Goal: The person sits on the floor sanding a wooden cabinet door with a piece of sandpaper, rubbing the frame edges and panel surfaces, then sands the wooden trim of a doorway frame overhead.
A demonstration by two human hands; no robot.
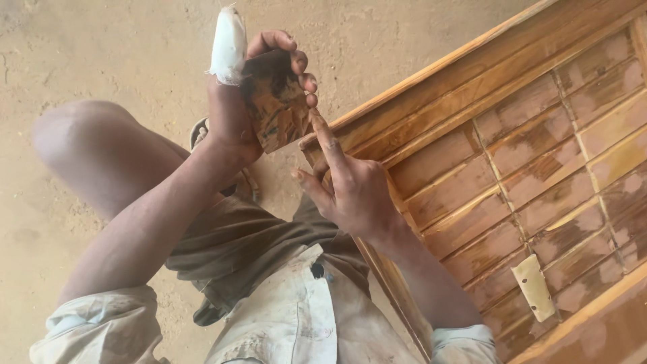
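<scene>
Your shirt (pixel 296 323) sits lowest. Your left hand (pixel 232 114) is clenched around a stained sanding block (pixel 275 101), held up; your right hand (pixel 347 189), released, points one finger at its lower edge, just beside the wooden door (pixel 526 155).

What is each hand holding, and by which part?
The left hand grips a stained brown block around its sides. The right hand holds nothing; its forefinger touches the block.
</scene>
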